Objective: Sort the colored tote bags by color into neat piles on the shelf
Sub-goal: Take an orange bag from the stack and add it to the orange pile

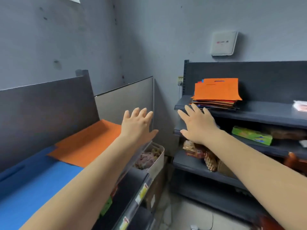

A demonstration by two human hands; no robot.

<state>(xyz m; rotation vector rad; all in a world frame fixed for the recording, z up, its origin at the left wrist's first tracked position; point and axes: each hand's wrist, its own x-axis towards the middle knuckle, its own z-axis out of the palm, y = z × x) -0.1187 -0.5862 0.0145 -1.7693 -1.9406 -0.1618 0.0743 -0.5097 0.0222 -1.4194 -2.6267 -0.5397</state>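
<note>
A mixed stack of tote bags, an orange one on top, lies on the top board of the dark shelf at the right. On the left shelf top an orange tote bag lies flat beside a blue tote bag. My left hand is in the air past the orange bag's right edge, fingers spread, holding nothing. My right hand reaches toward the mixed stack with straight fingers, its fingertips just short of the shelf edge below the stack, and holds nothing.
A white basket of packaged goods sits below the left shelf top. Snack packets and a green box fill the right shelf's lower boards. A white box hangs on the grey wall. A wrapped item lies at the far right.
</note>
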